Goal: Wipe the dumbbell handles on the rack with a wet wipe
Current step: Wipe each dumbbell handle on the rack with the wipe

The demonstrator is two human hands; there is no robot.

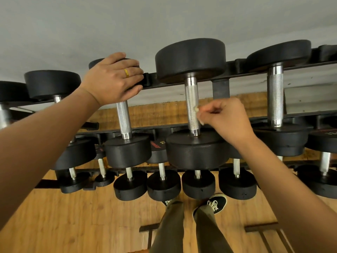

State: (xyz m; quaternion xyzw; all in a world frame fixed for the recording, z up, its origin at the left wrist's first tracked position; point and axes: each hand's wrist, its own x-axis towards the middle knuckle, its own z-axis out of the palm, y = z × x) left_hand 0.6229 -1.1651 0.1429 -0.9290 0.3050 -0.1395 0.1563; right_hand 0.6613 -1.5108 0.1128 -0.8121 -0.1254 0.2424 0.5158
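Here the right hand pinches a small crumpled wad of pale wet wipe between thumb and bent fingers, pressing it against the right side of the knurled steel handle of the big dumbbell in the middle of the top tier. That handle is cross-hatched along its middle, with smooth polished collars at both ends, and sits between 2 thick, round, matte black heads. The left hand, wearing a gold ring, is cupped over the far head of the smaller dumbbell next to it, fingers bent over the rim and thumb along the near face, hiding most of that head. The black metal rack holds more dumbbells on lower tiers, partly hidden behind the upper ones, and its ends run out of view. Most of the wipe is buried in the fingers. Below lie wood-grain flooring, olive trousers and a dark shoe.
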